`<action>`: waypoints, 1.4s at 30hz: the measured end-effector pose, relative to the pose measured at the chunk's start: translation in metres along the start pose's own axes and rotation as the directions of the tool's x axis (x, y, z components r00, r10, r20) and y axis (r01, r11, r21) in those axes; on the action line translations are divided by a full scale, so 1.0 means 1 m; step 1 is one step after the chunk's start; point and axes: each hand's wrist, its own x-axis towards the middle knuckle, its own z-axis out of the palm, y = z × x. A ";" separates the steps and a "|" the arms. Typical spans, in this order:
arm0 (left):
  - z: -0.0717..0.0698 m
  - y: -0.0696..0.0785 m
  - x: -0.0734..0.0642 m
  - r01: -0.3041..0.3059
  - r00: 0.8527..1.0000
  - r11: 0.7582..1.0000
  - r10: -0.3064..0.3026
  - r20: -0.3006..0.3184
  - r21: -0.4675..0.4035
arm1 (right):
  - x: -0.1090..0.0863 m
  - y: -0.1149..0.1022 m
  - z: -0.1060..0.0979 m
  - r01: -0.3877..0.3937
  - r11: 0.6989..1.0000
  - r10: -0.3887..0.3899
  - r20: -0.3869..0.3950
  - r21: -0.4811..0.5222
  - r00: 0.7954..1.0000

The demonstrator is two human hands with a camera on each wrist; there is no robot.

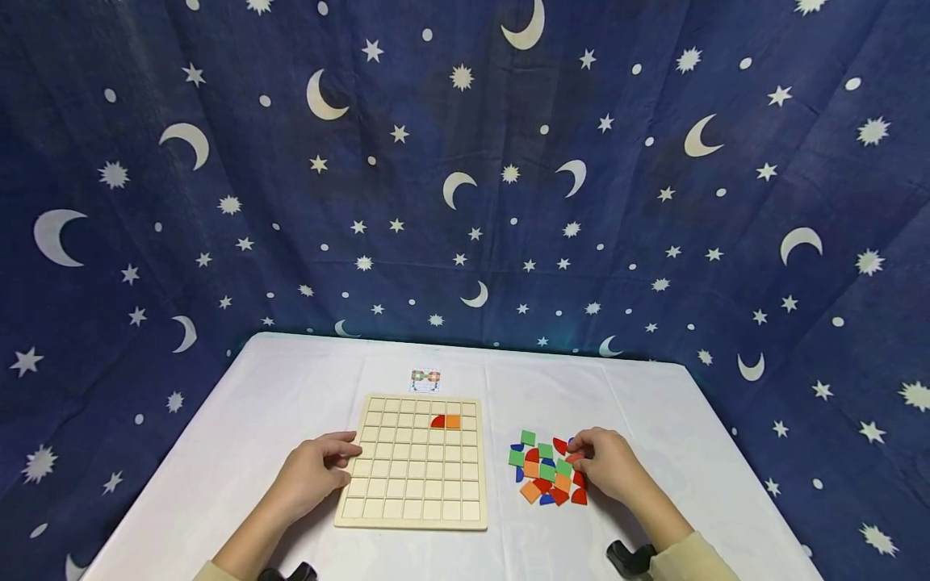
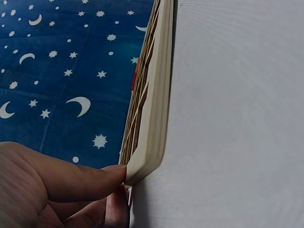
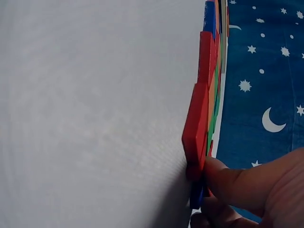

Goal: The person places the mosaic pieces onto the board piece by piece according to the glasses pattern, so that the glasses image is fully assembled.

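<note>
Red tile lies btwn your R hand's thumb & index, can't tell if pinched; your L hand, fingers loosely bent, touches board.

dark blue night-sky curtain behind a white-covered desk
the curtain spans the back and wraps round both sides, printed with pale crescent moons, pointed stars, spiky bursts and small round dots, the crescents turned various ways; soft folds and creases run through it. the desk wears a plain white cloth with faint straight crease lines, its far corners rounded, its far edge against the curtain's lower part in the head view.
</note>
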 end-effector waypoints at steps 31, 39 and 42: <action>0.000 0.001 -0.001 0.014 1.000 1.000 -0.014 -0.008 -0.006 | 0.054 -0.102 0.039 0.041 0.933 -0.038 -0.016 0.359 0.999; -0.001 0.002 -0.001 0.008 1.000 1.000 -0.008 -0.007 -0.004 | 0.070 -0.122 0.060 0.096 0.932 -0.103 0.001 0.349 0.995; -0.001 0.001 -0.001 0.011 1.000 1.000 -0.011 -0.005 -0.008 | 0.072 -0.126 0.066 0.115 0.932 -0.119 -0.011 0.342 0.993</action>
